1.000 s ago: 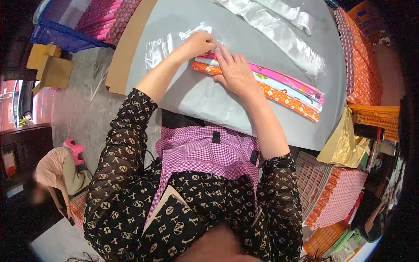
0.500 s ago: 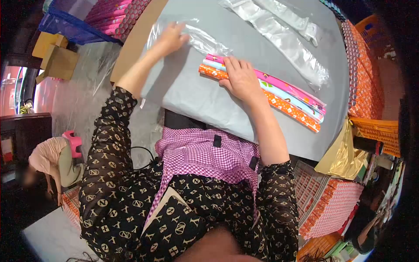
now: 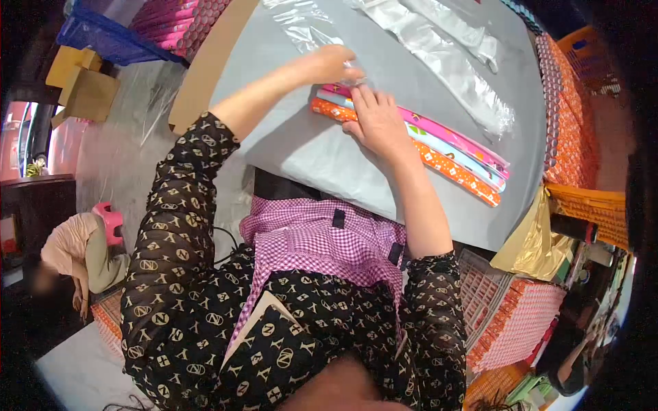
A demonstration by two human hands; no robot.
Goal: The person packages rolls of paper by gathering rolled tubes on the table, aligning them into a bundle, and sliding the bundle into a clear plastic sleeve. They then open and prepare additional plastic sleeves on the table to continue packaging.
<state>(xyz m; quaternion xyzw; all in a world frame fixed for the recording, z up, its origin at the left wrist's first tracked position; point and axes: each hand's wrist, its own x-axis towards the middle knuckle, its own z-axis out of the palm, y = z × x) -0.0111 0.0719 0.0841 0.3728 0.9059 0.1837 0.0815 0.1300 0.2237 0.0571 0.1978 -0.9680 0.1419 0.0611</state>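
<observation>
Three patterned paper rolls, a pink roll [image 3: 452, 131], a light blue roll [image 3: 432, 139] and an orange roll [image 3: 456, 171], lie side by side on the grey-covered table [image 3: 301, 147]. Across them rests my right hand [image 3: 379, 122], its thumb at the orange roll and its fingertips over the pink one, holding the bundle together. At the rolls' left end, my left hand [image 3: 329, 66] is closed on thin clear plastic film [image 3: 308, 31], which stretches away toward the far edge. My left fingertips are partly hidden by the film and glare.
More clear plastic sleeves [image 3: 439, 61] lie on the table's far right. A blue crate [image 3: 96, 34] beside pink rolls [image 3: 164, 31] stands at upper left. Orange rolls [image 3: 572, 116] are stacked at right, above an orange basket [image 3: 589, 209]. A person [image 3: 79, 257] bends down at far left.
My left hand has moved right from the table's left side to the rolls' left end. The clear film has shifted up and away. My right hand stays on the rolls.
</observation>
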